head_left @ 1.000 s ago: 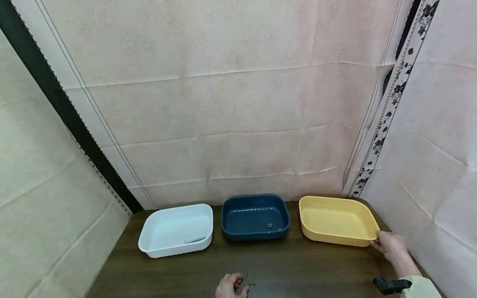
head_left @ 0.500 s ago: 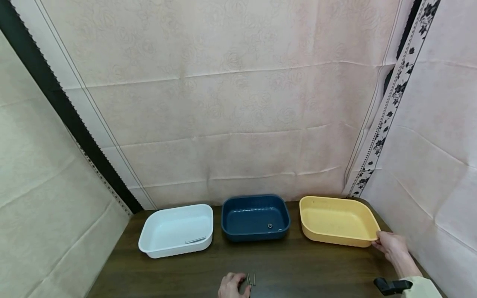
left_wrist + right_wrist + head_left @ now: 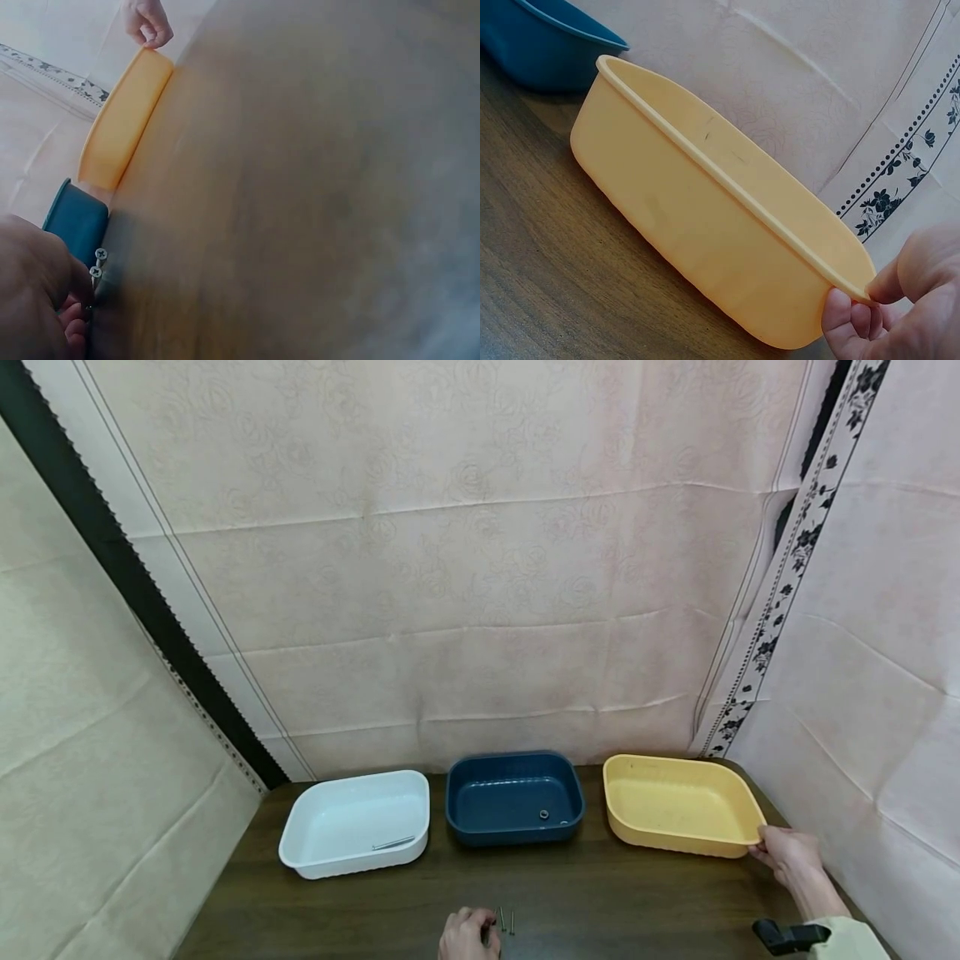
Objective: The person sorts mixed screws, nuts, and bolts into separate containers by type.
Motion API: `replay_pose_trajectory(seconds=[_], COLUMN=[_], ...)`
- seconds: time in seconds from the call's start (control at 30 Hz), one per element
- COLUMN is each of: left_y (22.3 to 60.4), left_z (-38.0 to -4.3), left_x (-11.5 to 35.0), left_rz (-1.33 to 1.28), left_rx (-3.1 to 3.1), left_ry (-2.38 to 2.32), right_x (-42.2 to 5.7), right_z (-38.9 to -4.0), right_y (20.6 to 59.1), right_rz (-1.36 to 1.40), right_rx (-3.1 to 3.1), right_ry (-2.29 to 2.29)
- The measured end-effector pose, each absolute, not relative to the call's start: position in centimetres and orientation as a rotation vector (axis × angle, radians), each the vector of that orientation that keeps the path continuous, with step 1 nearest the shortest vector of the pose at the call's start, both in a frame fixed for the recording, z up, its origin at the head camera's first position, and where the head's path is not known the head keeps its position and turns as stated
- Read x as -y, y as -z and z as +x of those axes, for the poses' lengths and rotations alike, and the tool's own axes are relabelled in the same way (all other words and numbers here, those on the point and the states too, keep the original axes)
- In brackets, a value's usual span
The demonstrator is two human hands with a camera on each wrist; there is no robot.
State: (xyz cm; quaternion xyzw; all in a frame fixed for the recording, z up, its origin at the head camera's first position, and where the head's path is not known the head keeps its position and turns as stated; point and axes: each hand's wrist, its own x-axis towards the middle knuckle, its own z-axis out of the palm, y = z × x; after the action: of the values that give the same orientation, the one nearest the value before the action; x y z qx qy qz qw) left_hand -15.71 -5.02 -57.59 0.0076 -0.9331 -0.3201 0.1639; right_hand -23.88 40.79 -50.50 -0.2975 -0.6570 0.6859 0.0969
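Observation:
My left hand (image 3: 467,935) is low on the table with fingers curled and thumb near the fingertips, pinching a small screw that is mostly hidden. Just right of it lie two thin metal screws (image 3: 512,922). Their cross-slotted heads (image 3: 95,272) show beside the fingers in the left wrist view. At the far right my right hand (image 3: 787,856) grips the near right corner of a yellow tray (image 3: 675,842); the right wrist view has thumb and fingers on either side of its rim (image 3: 735,191).
A white tray (image 3: 352,867) with a thin metal piece (image 3: 393,842) stands at left. In the middle is a dark blue tray (image 3: 513,837) holding a small nut (image 3: 543,814). Pale cloth walls (image 3: 480,568) enclose the brown table (image 3: 360,910) behind and at both sides.
My left hand has shifted slightly right towards the screws, and its fingers and thumb have drawn together. The right hand stays on the yellow tray's corner.

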Motion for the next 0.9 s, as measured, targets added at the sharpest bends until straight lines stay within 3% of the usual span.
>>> replay_pose_trajectory(seconds=[0.53, 0.9], left_y=[57.1, 53.9], left_z=[-17.1, -19.0], left_x=[5.4, 4.8], left_rz=[0.068, -0.074], left_rx=[2.606, 2.452], left_ry=[0.955, 1.137], right_x=[-40.6, -40.8], right_z=[-23.9, -24.0], right_y=[50.4, 50.7], right_rz=[-0.95, -0.954], right_rx=[1.961, 1.961], right_ry=[-1.978, -1.97])
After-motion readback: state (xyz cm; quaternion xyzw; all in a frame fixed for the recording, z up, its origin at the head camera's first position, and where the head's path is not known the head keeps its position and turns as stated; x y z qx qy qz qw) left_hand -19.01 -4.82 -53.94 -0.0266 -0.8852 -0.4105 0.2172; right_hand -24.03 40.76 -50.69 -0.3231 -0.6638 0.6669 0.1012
